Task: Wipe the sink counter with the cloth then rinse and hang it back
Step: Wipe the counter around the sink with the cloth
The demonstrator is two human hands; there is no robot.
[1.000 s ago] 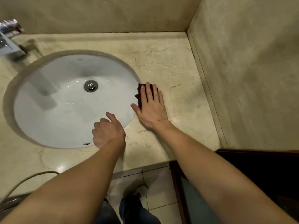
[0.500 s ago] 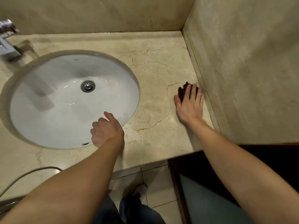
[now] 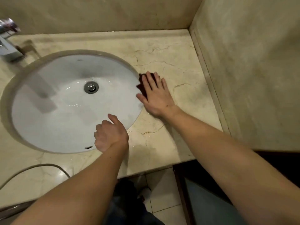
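Our right hand (image 3: pixel 156 96) presses the cloth (image 3: pixel 143 82) flat-fingered at the right rim of the basin (image 3: pixel 48 127); unpinched, it could slide in. Our left hand (image 3: pixel 110 135), curled and empty, sits at the near rim.

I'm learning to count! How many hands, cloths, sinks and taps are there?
Hands: 2 (left hand, right hand)
Cloth: 1
Sink: 1
Tap: 1
Total: 5
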